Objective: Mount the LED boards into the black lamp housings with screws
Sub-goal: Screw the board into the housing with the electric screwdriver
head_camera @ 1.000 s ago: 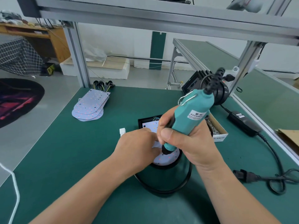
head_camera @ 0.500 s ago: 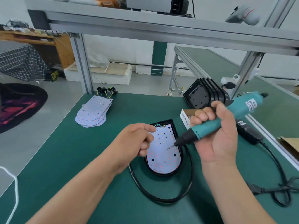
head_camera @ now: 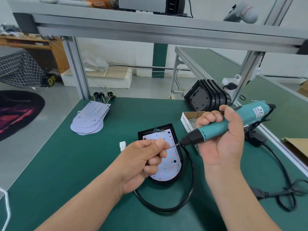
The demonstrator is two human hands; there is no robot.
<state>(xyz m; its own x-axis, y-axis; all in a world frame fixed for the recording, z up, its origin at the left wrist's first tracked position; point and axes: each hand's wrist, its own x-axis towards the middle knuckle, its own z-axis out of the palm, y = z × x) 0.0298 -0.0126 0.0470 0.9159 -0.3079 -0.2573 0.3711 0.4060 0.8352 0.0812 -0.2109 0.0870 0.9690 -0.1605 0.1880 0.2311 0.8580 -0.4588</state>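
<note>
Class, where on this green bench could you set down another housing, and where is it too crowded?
Free: the mat between the loose LED boards and the open housing, and the front-left corner beside the left forearm. Crowded: the right side, with screw box, stacked housings, adapter and cords.

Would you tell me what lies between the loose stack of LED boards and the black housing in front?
Head view: bare green mat, plus a small white block near the housing.

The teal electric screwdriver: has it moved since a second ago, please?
Yes: the screwdriver lifted off the white LED board, swinging right toward the cardboard screw box.
</note>
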